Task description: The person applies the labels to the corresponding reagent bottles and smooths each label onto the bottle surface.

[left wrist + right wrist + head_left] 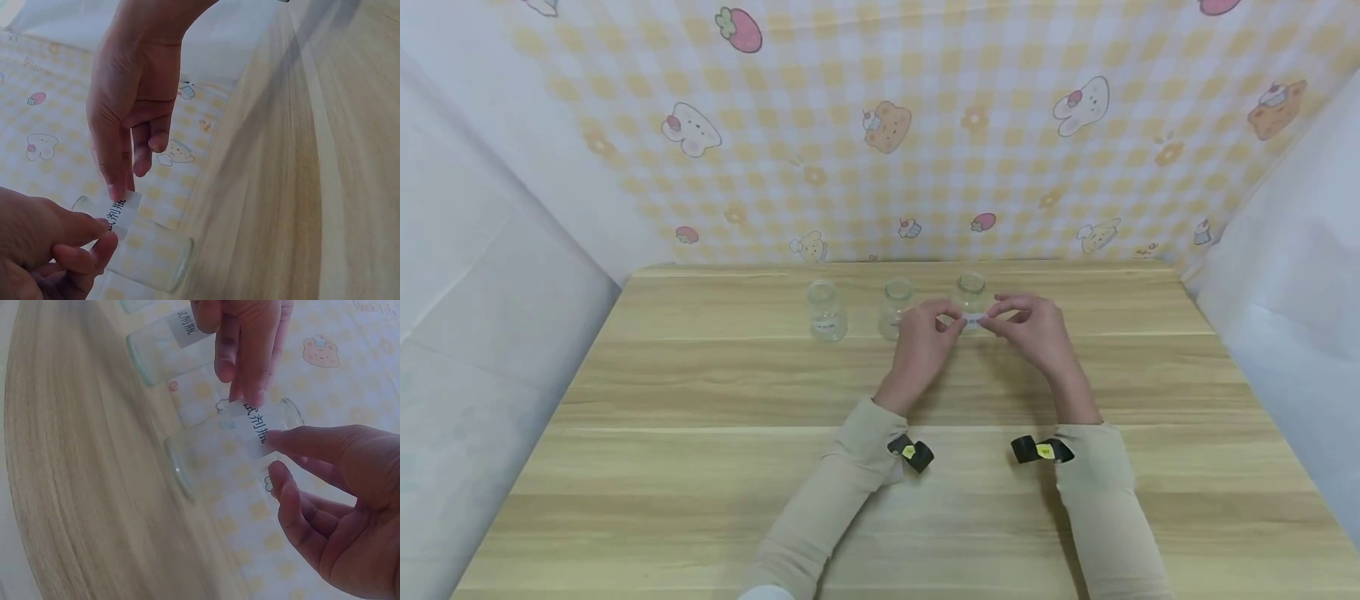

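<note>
A small white label with dark handwritten characters lies across the front of the rightmost clear glass jar. My left hand pinches the label's left end between thumb and forefinger. At its right end, my right hand holds it with the thumb tip on the face. In the right wrist view the label appears flat against or just before the upright jar; whether it is stuck down all along cannot be told. Fingertips hide both label ends.
Two more clear glass jars stand to the left, a middle one partly behind my left hand and a far-left one, both bearing similar labels. The wooden table ends at a checked yellow cloth behind the jars.
</note>
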Demonstrator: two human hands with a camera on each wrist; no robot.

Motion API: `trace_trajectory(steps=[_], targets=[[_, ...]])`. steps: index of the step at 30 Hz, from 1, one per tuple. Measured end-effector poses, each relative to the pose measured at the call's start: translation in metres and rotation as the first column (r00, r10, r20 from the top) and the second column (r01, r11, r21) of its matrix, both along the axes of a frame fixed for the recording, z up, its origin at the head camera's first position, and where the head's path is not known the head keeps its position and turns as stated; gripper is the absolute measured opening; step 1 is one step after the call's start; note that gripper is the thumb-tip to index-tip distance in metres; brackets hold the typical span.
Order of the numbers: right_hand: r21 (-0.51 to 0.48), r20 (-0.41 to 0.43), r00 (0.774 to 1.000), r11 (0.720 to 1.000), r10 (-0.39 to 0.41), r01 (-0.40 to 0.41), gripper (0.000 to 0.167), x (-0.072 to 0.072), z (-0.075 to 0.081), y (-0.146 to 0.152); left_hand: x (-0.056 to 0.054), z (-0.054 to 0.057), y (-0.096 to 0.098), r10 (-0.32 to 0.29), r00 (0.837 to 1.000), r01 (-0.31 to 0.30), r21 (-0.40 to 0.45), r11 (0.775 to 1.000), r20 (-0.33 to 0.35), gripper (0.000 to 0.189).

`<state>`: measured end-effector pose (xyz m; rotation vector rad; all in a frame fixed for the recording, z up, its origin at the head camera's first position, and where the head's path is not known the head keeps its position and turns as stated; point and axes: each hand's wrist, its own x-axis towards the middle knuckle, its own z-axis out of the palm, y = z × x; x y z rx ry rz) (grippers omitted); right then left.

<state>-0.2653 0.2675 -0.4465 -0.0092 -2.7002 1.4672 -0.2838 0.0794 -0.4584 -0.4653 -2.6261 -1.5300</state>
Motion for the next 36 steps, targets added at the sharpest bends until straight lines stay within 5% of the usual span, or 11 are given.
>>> trace_trajectory(steps=[9, 36], targets=[[-0.073, 0.018, 1.0, 0.997, 0.021, -0.02, 0.018, -0.005, -0.006, -0.001, -0.003, -0.008, 0.001, -0.038, 0.999, 0.038, 0.011, 0.999, 0.038, 0.004], [-0.028, 0.053, 0.999, 1.0, -0.005, 0.007, 0.017, -0.005, -0.009, -0.003, -0.004, -0.013, 0.002, -0.028, 0.998, 0.029, -0.022, 0.999, 0.063, 0.006]])
